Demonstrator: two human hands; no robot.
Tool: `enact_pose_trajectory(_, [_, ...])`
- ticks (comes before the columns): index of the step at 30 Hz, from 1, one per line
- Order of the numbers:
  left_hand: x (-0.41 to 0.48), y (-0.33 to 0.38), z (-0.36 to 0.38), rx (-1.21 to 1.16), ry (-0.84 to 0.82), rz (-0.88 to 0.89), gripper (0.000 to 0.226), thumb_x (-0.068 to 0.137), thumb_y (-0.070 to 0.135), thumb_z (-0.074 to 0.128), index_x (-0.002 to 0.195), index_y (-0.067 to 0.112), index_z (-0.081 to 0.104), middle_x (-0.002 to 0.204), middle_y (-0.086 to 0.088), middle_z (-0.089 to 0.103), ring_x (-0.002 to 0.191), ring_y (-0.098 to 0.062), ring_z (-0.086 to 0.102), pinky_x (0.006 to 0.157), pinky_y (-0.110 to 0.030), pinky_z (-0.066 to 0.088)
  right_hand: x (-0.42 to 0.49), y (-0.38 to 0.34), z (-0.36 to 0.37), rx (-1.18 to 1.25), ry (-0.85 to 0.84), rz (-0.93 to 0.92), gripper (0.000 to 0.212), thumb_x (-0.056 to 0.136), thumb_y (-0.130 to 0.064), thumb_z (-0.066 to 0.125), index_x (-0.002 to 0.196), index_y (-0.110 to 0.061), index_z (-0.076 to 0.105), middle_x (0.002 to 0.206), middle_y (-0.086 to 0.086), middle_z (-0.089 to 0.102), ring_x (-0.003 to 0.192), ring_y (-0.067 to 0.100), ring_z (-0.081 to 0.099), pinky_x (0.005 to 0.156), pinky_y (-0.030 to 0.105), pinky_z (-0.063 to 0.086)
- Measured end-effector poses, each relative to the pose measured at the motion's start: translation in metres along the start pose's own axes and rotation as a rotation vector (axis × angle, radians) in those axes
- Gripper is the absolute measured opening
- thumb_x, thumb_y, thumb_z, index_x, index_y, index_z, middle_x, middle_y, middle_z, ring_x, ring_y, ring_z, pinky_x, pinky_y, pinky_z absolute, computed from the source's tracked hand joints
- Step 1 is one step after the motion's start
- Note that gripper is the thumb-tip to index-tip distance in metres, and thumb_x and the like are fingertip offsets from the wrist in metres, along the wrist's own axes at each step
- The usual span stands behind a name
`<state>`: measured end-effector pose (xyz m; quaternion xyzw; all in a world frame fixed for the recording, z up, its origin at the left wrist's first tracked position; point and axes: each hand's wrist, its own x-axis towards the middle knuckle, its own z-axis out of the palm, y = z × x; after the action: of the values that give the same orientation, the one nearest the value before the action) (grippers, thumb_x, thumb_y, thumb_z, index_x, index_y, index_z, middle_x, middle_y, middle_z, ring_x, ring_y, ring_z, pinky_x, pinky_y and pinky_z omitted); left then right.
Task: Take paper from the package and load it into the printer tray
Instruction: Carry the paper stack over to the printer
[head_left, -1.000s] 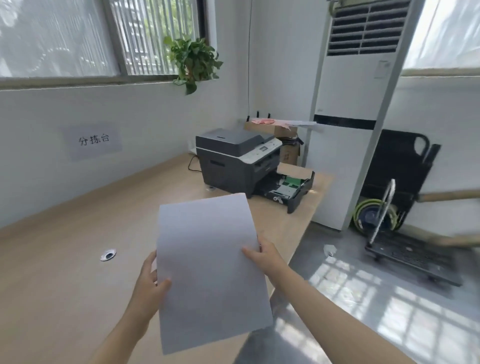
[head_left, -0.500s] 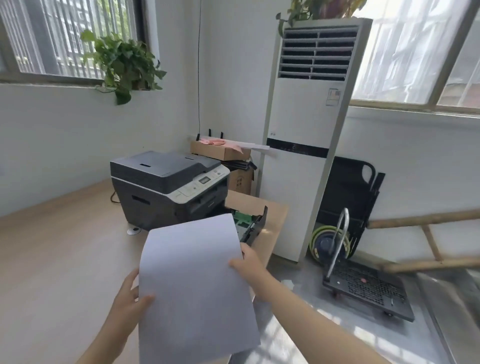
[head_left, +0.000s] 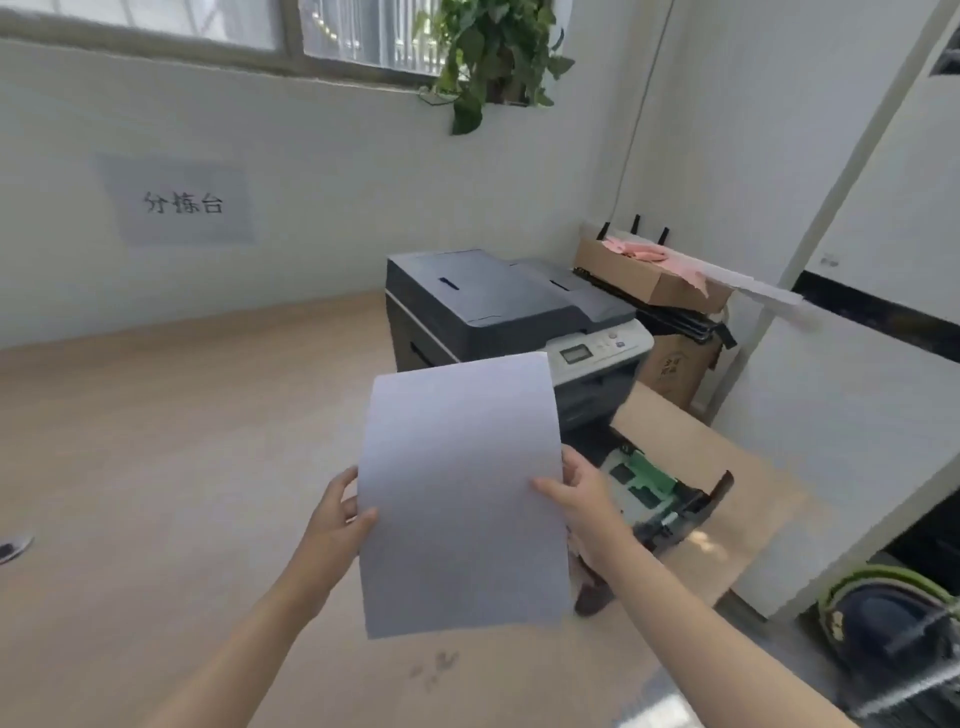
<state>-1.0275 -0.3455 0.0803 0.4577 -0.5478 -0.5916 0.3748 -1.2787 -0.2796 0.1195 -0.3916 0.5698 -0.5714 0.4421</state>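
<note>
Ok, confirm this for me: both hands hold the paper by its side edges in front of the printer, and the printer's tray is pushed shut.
Not quite. The head view shows the tray pulled out and open, its green guides visible, not pushed shut. The rest stands: the left hand and right hand hold the paper by its side edges in front of the printer.

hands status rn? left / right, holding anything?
Left hand: closed on the left edge of the paper.
Right hand: closed on the paper's right edge, in front of the open printer tray.
</note>
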Motion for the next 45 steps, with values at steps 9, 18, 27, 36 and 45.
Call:
enact_pose_trajectory(9, [0.04,0.003,0.027,0.062,0.438,0.033,0.031,0.091,-0.001,0.048,0.086,0.03,0.048,0.086,0.006,0.069,0.07,-0.004,0.066,0.06,-0.018,0.049,0.105,0.004,-0.011,0.021,-0.261,0.033,0.03,0.084,0.004,0.058,0.09,-0.024,0.067,0.087,-0.003,0.077,0.081,0.02,0.071,0.073,0.033,0.058])
enact_pose_trajectory(18, [0.041,-0.022,0.058,0.239,0.608,0.109,0.041,0.087,-0.006,0.052,0.098,0.034,0.057,0.081,0.02,0.072,0.073,0.012,0.064,0.061,-0.001,0.045,0.134,0.042,-0.036,-0.027,-0.413,-0.047,0.024,0.09,0.0,0.056,0.09,-0.02,0.069,0.085,-0.003,0.075,0.078,0.009,0.069,0.063,0.019,0.056])
enact_pose_trajectory(27, [0.042,-0.029,0.077,0.245,0.65,0.083,0.041,0.093,0.002,0.043,0.101,0.042,0.053,0.099,0.016,0.065,0.086,0.008,0.062,0.072,-0.021,0.048,0.151,0.065,-0.038,-0.058,-0.518,-0.033,0.034,0.088,0.006,0.051,0.093,-0.023,0.068,0.094,0.0,0.074,0.091,0.02,0.069,0.076,0.028,0.057])
enact_pose_trajectory(36, [0.046,-0.042,0.085,0.236,0.706,0.016,0.042,0.093,-0.003,0.038,0.108,0.034,0.052,0.099,0.018,0.063,0.087,0.014,0.06,0.071,-0.01,0.046,0.157,0.09,-0.039,-0.131,-0.469,0.021,0.032,0.089,0.003,0.051,0.088,-0.025,0.067,0.092,-0.001,0.072,0.09,0.017,0.064,0.082,0.035,0.05])
enact_pose_trajectory(45, [0.046,-0.055,0.082,0.328,0.671,-0.07,0.054,0.09,-0.009,0.034,0.098,0.042,0.052,0.097,0.023,0.062,0.087,0.018,0.059,0.067,0.007,0.041,0.157,0.116,-0.033,-0.265,-0.395,0.06,0.031,0.094,0.001,0.044,0.101,-0.025,0.061,0.093,-0.015,0.066,0.086,0.0,0.061,0.081,0.017,0.046])
